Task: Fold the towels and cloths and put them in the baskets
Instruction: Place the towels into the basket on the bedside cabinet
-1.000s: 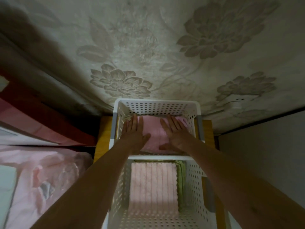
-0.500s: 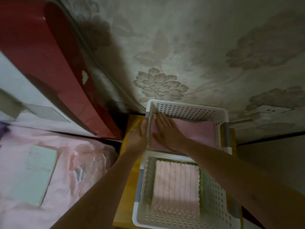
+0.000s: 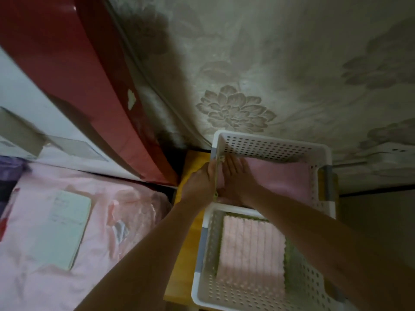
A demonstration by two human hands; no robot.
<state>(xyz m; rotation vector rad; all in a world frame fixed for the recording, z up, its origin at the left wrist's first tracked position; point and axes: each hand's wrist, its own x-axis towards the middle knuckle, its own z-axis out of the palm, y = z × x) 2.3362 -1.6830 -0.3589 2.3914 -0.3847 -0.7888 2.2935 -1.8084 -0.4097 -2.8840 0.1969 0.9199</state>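
Right hand point(image 3: 238, 176): fingers straight, flat on pink cloth point(image 3: 283, 178) in far basket point(image 3: 269, 143).
Left hand point(image 3: 199, 182): at that basket's left wall; fingers' state unclear.
Near basket point(image 3: 202, 286): holds ribbed pink towel point(image 3: 251, 254).

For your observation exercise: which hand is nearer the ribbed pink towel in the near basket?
Right. The right hand lies just beyond the ribbed pink towel; the left hand sits outside the far basket.

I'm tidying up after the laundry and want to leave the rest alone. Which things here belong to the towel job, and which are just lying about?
Part of the job:
far basket
pink towel
near basket
ribbed pink cloth
left hand
right hand

Just lying about:
pale green notebook
pink bedspread
red board
yellow table
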